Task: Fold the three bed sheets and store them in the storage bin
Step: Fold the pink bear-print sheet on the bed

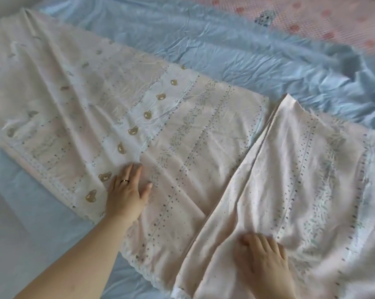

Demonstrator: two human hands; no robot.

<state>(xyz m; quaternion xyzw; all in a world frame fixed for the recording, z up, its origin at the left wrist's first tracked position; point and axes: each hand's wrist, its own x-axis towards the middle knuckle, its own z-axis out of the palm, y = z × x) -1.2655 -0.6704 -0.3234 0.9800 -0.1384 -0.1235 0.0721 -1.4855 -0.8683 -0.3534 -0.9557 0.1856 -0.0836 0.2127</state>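
Note:
A pale pink sheet printed with brown bear faces and dotted stripes lies in a long folded strip from far left to near right. Its right end is turned back over the strip, with a peaked corner at the top. My left hand, wearing a ring, presses flat on the strip near the bears. My right hand rests flat on the turned-back part, fingers spread. A light blue sheet lies spread and wrinkled underneath. A pink sheet with red spots lies at the far right corner.
The blue sheet covers the surface on all sides of the strip, bunched into folds at the right. No storage bin is in view.

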